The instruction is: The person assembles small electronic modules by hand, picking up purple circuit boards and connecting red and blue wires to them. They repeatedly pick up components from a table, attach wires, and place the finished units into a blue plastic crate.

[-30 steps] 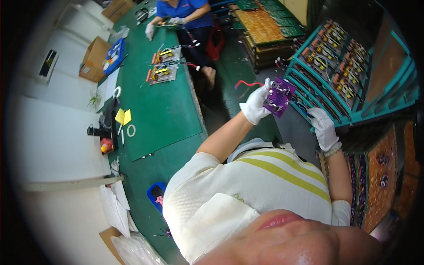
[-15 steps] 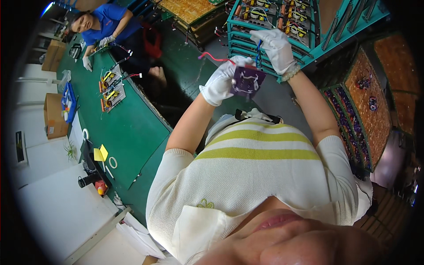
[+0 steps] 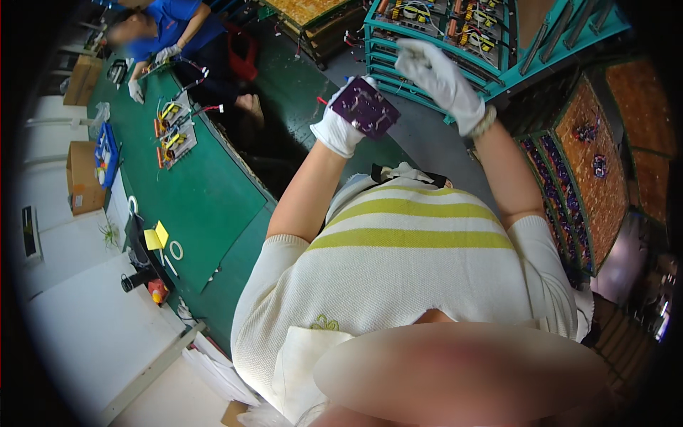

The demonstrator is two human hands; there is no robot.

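My left hand (image 3: 340, 127), in a white glove, grips a square purple circuit board (image 3: 366, 107). White solder marks show on the board's upturned face, and a short red wire end (image 3: 321, 101) sticks out beside the glove. The glove's fingers are partly hidden behind the board. To the right, apart from the board, my gloved right hand (image 3: 440, 82) is raised in front of a teal rack (image 3: 398, 71). Its fingers are loosely bent and apart, with nothing visible in them.
The rack carries several circuit assemblies (image 3: 480, 32). At the left, a green-topped bench (image 3: 213, 206) holds another assembly (image 3: 173, 132), tape rings and a blue tray (image 3: 107, 156). A co-worker in a blue shirt (image 3: 167, 28) sits at its far end. Wooden boards (image 3: 612, 121) with purple parts stand at right.
The circuit board has turned and moved up and left with my left hand. My right hand has moved away from it, and the blue wires between the hands no longer show.
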